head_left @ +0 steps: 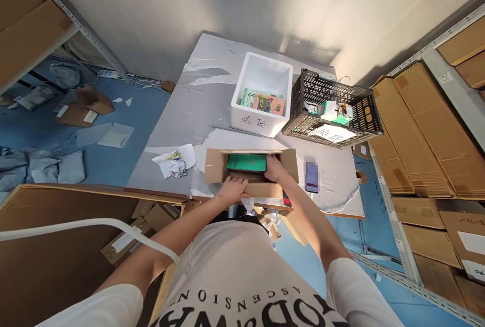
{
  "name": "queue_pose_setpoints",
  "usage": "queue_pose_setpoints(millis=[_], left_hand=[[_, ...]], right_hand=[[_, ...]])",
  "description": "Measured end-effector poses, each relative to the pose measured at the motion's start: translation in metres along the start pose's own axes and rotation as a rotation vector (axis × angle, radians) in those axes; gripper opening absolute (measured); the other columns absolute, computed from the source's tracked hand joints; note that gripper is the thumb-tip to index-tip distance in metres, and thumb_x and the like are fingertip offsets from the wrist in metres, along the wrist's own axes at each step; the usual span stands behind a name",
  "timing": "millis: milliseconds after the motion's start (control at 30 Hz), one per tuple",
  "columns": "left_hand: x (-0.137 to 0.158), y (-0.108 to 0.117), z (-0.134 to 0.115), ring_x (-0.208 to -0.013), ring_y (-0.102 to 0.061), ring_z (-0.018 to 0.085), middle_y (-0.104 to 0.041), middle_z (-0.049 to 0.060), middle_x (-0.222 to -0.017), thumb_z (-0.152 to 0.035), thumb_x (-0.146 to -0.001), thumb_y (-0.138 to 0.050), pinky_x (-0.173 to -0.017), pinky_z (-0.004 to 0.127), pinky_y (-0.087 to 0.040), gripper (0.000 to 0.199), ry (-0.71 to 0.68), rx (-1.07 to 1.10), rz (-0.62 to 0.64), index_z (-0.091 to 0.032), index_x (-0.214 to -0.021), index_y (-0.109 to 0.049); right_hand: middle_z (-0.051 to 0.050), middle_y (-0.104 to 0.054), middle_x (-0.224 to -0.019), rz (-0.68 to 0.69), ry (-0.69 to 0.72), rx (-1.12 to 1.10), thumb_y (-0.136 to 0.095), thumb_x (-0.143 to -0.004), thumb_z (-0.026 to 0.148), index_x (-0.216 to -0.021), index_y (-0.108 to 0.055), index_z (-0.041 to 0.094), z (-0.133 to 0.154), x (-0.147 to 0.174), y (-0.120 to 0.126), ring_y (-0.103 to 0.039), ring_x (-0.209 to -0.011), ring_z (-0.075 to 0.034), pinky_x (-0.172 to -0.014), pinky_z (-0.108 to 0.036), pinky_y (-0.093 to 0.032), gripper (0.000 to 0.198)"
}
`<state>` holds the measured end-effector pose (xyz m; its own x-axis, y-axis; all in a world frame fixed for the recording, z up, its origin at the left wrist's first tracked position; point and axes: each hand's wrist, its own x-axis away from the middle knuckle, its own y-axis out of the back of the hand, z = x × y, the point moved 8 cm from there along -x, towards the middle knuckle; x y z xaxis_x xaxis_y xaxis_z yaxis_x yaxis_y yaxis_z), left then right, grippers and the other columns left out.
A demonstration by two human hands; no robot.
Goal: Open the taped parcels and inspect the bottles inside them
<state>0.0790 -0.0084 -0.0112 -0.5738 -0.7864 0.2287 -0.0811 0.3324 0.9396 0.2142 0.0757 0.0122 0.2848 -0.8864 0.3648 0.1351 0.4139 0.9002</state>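
A person in a white T-shirt stands at a grey-covered table, seen from above, both bare hands at an open cardboard carton on its near edge. A green box lies inside the carton, towards the far side. The right hand reaches in from the right and touches the green box's right end; its fingers are partly hidden, so I cannot tell whether they are closed on it. The left hand grips the carton's near side, fingers curled over the edge. To the left lies crumpled paper; to the right, a phone. Farther back, a white foam box holds colourful flat items, with a black plastic crate of small boxes just right of it
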Motion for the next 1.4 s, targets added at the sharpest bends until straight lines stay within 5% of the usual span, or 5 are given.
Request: queue_pose_setpoints(millis=[300,600,1000,1200,1400], left_hand=[[-0.006,0.013,0.002,-0.100,-0.057,0.028,-0.064,0.012,-0.101,-0.050,-0.082,-0.061,-0.093,0.044,-0.034,0.040,-0.013,0.005,-0.117,-0.017,-0.104,-0.058],[0.009,0.009,0.008,-0.102,-0.055,0.026,-0.062,0.013,-0.108,-0.033,-0.090,-0.049,-0.094,0.042,-0.034,0.041,-0.128,-0.003,-0.148,-0.016,-0.127,-0.051],[-0.071,0.043,0.074,-0.105,-0.054,0.030,-0.062,0.016,-0.106,-0.027,-0.087,-0.052,-0.094,0.042,-0.035,0.037,0.085,-0.043,-0.238,-0.015,-0.122,-0.056],[-0.089,0.055,0.088,-0.125,-0.046,0.031,-0.057,0.017,-0.125,-0.021,-0.083,-0.053,-0.111,0.050,-0.024,0.046,0.044,-0.029,-0.281,-0.015,-0.128,-0.052],[-0.040,0.070,0.068,-0.139,-0.032,0.031,-0.047,0.016,-0.140,-0.018,-0.086,-0.046,-0.114,0.053,-0.026,0.044,-0.030,0.170,-0.491,-0.014,-0.129,-0.050]], right_hand=[[-0.017,-0.050,-0.122,-0.363,0.193,-0.267,-0.060,-0.074,0.024,-0.117,-0.043,0.016,0.024,0.013,0.009,-0.047,-0.117,-0.028,-0.102,-0.043,-0.038,0.047],[-0.018,-0.042,-0.132,-0.287,0.286,-0.206,-0.068,-0.072,0.025,-0.121,-0.048,0.017,0.044,-0.008,0.011,-0.042,-0.122,-0.030,-0.103,-0.045,-0.036,0.053],[-0.015,-0.041,-0.135,-0.533,0.301,-0.180,-0.067,-0.072,0.030,-0.118,-0.051,0.021,0.029,0.098,0.169,-0.041,-0.126,-0.033,-0.102,-0.047,-0.037,0.049],[-0.015,-0.047,-0.128,-0.411,0.374,-0.235,-0.073,-0.069,0.028,-0.115,-0.053,0.021,0.036,0.101,0.091,-0.046,-0.119,-0.030,-0.099,-0.042,-0.042,0.050],[-0.016,-0.049,-0.124,-0.346,0.405,-0.254,-0.075,-0.070,0.032,-0.113,-0.056,0.019,0.038,0.058,-0.008,-0.048,-0.114,-0.029,-0.097,-0.043,-0.043,0.049]])
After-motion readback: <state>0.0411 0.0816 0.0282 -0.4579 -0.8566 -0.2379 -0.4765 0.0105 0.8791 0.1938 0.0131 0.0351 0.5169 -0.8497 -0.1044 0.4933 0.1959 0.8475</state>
